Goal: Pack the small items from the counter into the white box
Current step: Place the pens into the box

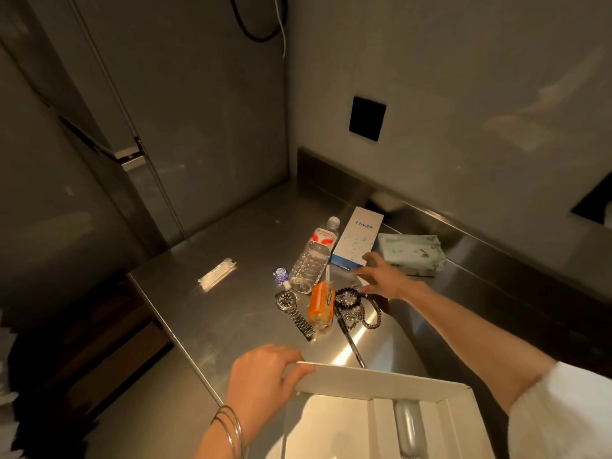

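Left hand [261, 376] on white box [381, 380] corner

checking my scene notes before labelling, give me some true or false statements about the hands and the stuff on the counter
The left hand grips the rim of the white box. True.
The water bottle stands upright. False: it lies on its side on the counter.
The watch is inside the white box. False: it lies on the counter beside the orange packet.
The right hand reaches out with spread fingers, holding nothing. True.
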